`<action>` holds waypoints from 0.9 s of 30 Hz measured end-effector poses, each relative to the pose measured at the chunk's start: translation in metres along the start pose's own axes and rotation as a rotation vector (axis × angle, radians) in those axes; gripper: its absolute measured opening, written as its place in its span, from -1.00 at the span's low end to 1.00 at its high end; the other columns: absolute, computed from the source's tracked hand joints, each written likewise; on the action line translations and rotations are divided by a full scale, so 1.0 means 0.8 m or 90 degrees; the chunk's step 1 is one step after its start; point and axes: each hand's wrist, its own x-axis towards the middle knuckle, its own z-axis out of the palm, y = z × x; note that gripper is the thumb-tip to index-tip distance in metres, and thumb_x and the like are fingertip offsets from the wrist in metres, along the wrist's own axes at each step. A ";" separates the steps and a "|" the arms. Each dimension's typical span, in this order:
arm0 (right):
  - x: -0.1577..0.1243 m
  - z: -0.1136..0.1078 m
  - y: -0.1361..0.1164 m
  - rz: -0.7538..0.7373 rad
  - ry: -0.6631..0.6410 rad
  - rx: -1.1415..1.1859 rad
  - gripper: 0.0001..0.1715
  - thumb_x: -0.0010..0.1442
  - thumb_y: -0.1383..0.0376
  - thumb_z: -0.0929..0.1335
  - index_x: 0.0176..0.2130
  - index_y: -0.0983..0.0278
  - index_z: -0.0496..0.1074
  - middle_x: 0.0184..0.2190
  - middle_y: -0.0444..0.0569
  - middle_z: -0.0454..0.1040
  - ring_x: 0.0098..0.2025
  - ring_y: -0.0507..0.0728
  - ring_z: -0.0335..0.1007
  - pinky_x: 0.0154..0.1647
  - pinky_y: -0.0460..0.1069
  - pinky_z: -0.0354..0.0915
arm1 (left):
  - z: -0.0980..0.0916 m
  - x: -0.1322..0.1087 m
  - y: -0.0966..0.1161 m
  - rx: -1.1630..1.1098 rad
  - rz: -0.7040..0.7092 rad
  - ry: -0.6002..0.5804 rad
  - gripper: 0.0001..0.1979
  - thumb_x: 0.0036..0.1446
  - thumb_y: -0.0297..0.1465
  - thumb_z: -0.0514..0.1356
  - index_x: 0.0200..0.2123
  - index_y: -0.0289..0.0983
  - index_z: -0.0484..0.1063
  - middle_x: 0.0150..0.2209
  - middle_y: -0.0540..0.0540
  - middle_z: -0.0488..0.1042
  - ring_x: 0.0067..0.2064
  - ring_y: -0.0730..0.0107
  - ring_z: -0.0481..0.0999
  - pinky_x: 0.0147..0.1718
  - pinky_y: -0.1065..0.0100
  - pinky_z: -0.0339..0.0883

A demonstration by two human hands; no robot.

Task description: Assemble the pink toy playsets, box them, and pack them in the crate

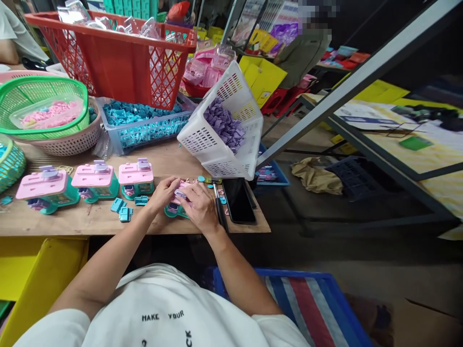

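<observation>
While three pink-topped toys (96, 179) toward the tabletop's (90, 219) left edge look done, both hands (200, 205) hold a fourth toy (172, 209), maybe unfinished.

An assembly workshop is indicated: boxy pink-and-teal plastic units (94, 181) are lined up at nine o'clock on a brown wooden worktable (90, 219); small purple plastic parts (222, 125) are heaped at twelve o'clock in a tilted white perforated plastic basket (202, 142).
</observation>
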 end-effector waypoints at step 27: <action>-0.011 -0.033 0.020 0.112 0.190 0.272 -0.58 0.22 0.03 0.42 -0.02 0.20 0.53 -0.16 0.02 0.50 -0.15 0.18 0.51 -0.11 0.10 0.49 | 0.056 -0.054 0.048 0.187 0.288 0.029 -0.61 0.36 -0.16 0.04 -0.20 -0.29 0.56 -0.23 -0.19 0.57 -0.20 0.27 0.50 -0.12 0.24 0.38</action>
